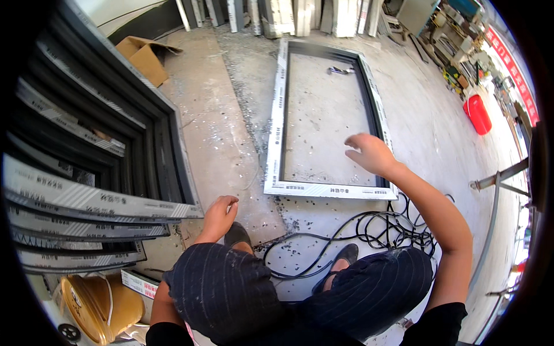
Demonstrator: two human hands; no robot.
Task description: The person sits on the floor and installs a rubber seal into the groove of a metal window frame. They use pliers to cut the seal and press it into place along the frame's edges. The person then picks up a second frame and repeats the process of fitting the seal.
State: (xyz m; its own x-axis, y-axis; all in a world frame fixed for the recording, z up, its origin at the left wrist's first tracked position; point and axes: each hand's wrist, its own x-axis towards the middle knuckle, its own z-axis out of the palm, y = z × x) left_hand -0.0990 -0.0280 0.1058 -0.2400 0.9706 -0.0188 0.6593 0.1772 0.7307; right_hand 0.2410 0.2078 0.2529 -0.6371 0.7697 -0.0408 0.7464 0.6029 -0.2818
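Note:
A rectangular window frame (pixel 274 138), dark inside with white printed film on its faces, lies flat on the floor before me. Over its near right corner hangs my right hand (pixel 372 155), thumb and fingers apart, with nothing visible in it. My left hand (pixel 218 219) rests by my left knee, its fingers loosely bent and seemingly holding nothing. It is apart from the window frame and close to a stack of similar frames (pixel 115 199) at the left. A small metal and dark hand tool (pixel 340 71), too small to name, lies inside the far end of the floor frame.
Black cable or hose (pixel 398 225) lies coiled by my feet and the frame's near edge. At the lower left stands a yellow bucket (pixel 112 305). A cardboard box (pixel 144 60), upright profiles (pixel 283 17) and a red bucket (pixel 477 114) stand farther off. Dark scraps litter the floor.

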